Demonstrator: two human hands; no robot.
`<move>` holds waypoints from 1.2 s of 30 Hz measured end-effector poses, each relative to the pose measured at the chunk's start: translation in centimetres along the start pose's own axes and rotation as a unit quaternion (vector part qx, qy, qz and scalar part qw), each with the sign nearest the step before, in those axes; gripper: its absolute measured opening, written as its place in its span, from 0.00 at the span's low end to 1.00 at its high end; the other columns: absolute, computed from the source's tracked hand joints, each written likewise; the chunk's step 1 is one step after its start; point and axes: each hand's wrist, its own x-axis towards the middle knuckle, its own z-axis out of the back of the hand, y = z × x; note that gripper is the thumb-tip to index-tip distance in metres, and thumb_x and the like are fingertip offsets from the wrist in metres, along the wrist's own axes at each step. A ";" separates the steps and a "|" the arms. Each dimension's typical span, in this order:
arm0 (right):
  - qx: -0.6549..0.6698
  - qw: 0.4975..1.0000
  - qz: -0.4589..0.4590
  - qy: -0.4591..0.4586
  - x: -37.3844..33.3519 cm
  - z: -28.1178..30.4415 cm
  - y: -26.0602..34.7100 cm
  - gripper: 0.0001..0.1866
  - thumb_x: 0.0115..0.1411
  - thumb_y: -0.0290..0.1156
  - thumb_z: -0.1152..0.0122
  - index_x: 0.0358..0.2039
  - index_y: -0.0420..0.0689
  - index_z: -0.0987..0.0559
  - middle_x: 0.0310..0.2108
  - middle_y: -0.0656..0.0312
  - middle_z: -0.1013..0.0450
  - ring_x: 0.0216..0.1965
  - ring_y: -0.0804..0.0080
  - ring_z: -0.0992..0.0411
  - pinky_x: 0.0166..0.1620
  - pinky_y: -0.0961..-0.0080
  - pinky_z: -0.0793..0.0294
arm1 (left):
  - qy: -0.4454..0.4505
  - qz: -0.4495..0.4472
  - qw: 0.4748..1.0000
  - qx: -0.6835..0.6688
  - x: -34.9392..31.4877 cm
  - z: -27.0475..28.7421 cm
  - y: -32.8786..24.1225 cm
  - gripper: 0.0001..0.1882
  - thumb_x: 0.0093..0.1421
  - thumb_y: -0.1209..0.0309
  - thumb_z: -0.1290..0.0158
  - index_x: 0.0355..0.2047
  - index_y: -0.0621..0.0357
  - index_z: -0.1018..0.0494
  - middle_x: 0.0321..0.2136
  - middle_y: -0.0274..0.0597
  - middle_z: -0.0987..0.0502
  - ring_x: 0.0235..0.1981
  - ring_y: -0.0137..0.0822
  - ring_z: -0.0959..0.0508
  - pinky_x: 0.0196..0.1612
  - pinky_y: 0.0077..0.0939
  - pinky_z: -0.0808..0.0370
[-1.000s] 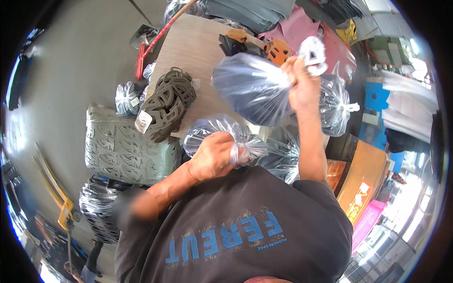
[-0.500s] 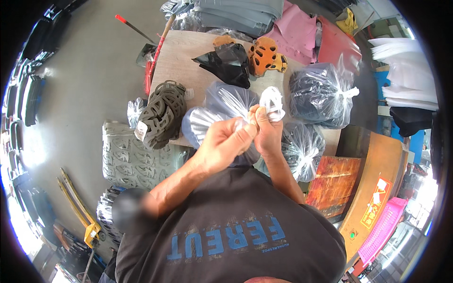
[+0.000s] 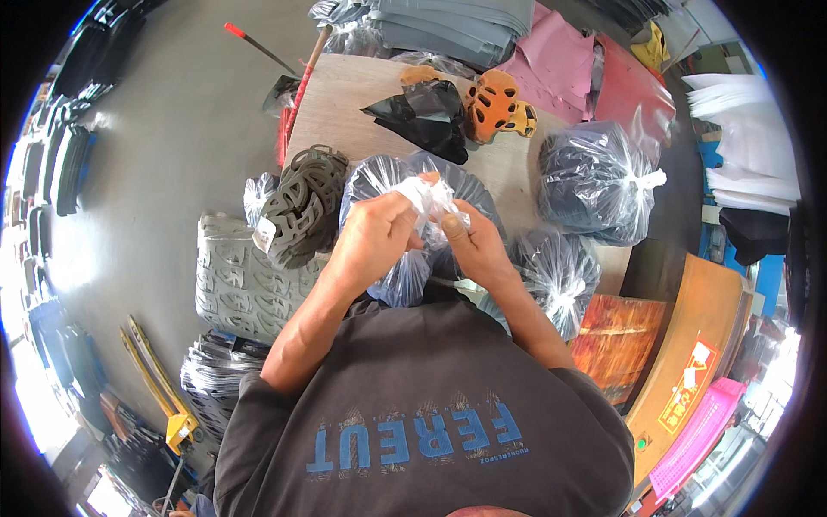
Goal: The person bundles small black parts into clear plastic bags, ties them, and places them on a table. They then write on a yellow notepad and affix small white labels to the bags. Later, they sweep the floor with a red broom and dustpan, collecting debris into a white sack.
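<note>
In front of my chest sits a clear plastic bag of dark contents on the table. Its white gathered neck stands up between my hands. My left hand is closed on the left side of this neck. On the right side, my right hand pinches the plastic with the thumb on top. A white strand may be in the bunch, but I cannot make it out. Left of the bag lies a heap of grey-green cut-out shoe pieces. Behind it are a black plastic bag and an orange perforated piece.
Two knotted clear bags of dark goods, one larger and one nearer me, stand on the right. Stacked grey sheets and pink sheets lie at the back. A yellow pallet jack is on the floor at left.
Both hands have moved left and lower onto the bag's neck. The white looped bundle above my right hand no longer shows as a separate loop. My left hand has turned.
</note>
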 end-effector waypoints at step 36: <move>0.419 0.885 -0.199 -0.039 -0.9 0.9 -0.1 0.24 0.68 0.26 0.41 0.63 0.35 0.30 0.43 0.56 0.19 0.37 0.70 0.19 0.46 0.66 0.15 | -0.041 0.128 0.991 0.009 5.2 -3.8 4.5 0.20 0.64 0.61 0.40 0.31 0.72 0.24 0.27 0.53 0.16 0.30 0.44 0.14 0.35 0.37 0.20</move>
